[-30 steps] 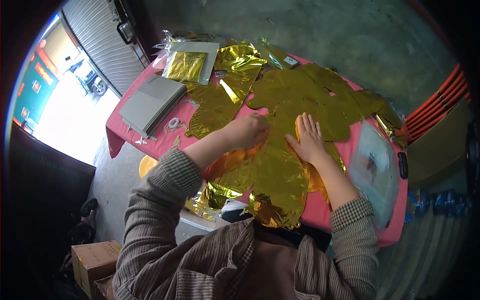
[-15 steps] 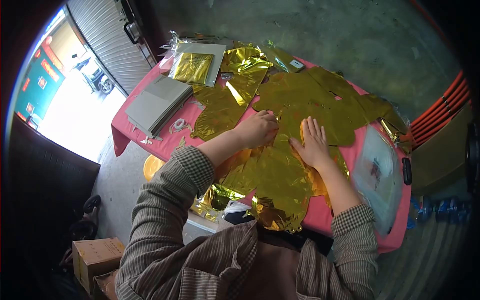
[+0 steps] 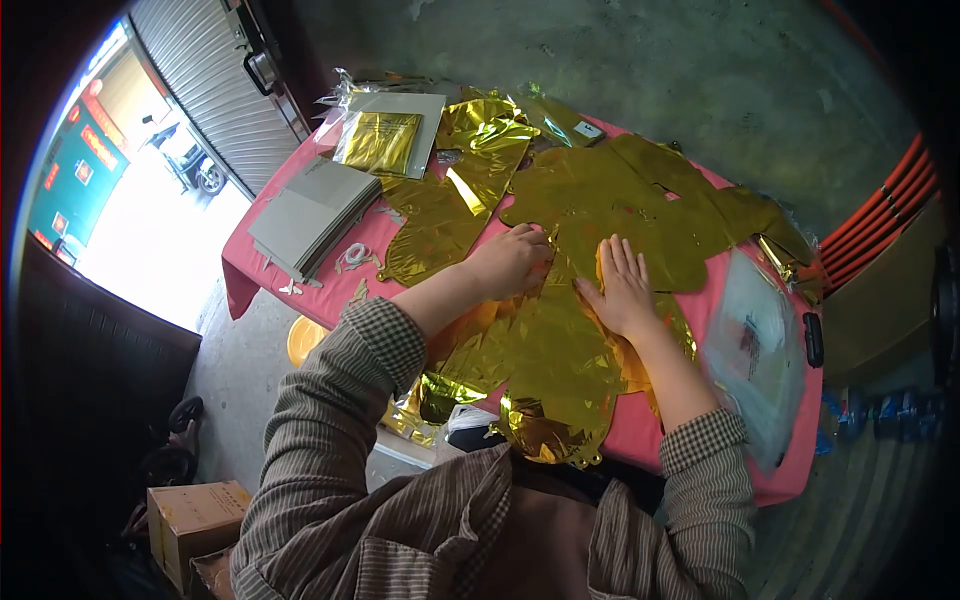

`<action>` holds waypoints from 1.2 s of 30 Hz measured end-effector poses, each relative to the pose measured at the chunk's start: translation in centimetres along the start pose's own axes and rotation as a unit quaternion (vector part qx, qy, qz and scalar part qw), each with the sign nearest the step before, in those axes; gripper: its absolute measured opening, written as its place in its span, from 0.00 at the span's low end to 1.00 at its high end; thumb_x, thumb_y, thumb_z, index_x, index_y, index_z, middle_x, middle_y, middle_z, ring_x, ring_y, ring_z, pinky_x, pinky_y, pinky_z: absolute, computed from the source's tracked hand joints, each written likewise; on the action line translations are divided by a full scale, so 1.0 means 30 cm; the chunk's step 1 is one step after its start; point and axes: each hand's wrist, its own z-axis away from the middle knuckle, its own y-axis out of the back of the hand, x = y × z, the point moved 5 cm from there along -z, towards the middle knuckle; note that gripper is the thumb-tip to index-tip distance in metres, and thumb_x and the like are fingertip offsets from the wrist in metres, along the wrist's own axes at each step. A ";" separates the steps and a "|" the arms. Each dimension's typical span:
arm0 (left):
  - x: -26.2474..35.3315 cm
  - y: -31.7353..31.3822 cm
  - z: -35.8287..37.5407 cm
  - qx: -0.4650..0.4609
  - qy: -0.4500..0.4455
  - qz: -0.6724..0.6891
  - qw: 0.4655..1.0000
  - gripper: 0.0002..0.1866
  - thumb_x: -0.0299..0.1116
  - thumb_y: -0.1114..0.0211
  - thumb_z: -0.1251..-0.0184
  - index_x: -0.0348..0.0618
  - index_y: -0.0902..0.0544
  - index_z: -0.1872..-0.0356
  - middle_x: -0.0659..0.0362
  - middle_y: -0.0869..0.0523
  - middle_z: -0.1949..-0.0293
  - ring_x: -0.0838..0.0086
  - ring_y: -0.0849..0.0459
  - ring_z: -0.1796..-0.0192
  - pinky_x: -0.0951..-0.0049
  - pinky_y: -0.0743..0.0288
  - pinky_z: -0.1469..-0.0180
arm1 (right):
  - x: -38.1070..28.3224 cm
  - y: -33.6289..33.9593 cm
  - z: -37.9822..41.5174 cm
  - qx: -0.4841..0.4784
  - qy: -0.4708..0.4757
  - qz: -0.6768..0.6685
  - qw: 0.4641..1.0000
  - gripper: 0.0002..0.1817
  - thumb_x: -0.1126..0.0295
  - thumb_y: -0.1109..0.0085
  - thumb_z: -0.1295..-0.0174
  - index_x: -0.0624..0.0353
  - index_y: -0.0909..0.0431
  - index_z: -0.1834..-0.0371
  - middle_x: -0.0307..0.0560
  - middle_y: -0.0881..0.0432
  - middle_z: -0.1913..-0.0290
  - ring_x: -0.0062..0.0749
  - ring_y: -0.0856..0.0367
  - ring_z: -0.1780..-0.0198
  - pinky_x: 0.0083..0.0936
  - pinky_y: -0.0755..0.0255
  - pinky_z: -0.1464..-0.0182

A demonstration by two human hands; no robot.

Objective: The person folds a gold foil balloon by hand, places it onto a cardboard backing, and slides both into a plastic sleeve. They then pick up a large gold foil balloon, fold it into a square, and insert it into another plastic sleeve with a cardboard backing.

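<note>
Right hand: your right hand (image 3: 622,288) lies flat and wide on the foil (image 3: 560,345), fingers spread, gripping nothing. Against the picture a second ago it has barely shifted on the sheet; it acts as the anchor.
Left hand: your left hand (image 3: 512,262) is curled, knuckles up, pressing on the foil just beside the right one. Whether the fingers pinch an edge under the fist you cannot tell. It sat much the same half a second ago, so the press is being held rather than swept.
Foil: the gold sheet under both hands runs from the near tabletop edge, where it hangs crumpled toward you, up between your forearms. It looks a little flatter under the palms than a second ago; your work seems to be smoothing it down, and it looks partly done, since the near end is still creased.
Bag: a clear bag (image 3: 755,350) lies right of your right forearm, apart from it, unchanged.
Tabletop: pink cloth (image 3: 330,290) shows at the left.
Cards: a grey stack (image 3: 312,212) lies well left of the hands.
Far foil: more gold shapes (image 3: 620,190) spread beyond your fingers, and a packed gold sheet (image 3: 378,138) lies at the far left corner.
</note>
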 end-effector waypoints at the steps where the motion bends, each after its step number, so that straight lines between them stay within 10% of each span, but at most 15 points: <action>1: -0.002 0.000 -0.001 -0.002 0.003 0.007 1.000 0.16 0.35 0.39 0.44 0.42 0.19 0.55 0.53 0.21 0.53 0.59 0.27 0.44 0.63 0.33 0.41 | 0.000 0.000 0.000 0.002 0.001 -0.001 1.000 0.45 0.38 0.61 0.37 0.65 0.53 0.28 0.57 0.54 0.26 0.44 0.59 0.24 0.41 0.65 0.26; 17: -0.105 0.135 0.027 0.015 0.106 -0.015 0.994 0.14 0.38 0.40 0.40 0.41 0.18 0.58 0.53 0.19 0.54 0.60 0.22 0.48 0.62 0.28 0.46 | 0.003 -0.004 0.004 0.006 0.008 0.001 1.000 0.45 0.38 0.62 0.36 0.64 0.53 0.28 0.57 0.54 0.26 0.44 0.59 0.24 0.41 0.66 0.26; 36: -0.017 -0.021 -0.011 0.036 0.014 -0.052 0.998 0.16 0.37 0.43 0.38 0.45 0.21 0.51 0.59 0.24 0.52 0.65 0.28 0.48 0.64 0.34 0.44 | -0.003 0.008 -0.003 -0.010 -0.004 -0.001 1.000 0.45 0.39 0.61 0.36 0.65 0.54 0.28 0.57 0.55 0.25 0.43 0.60 0.24 0.40 0.66 0.26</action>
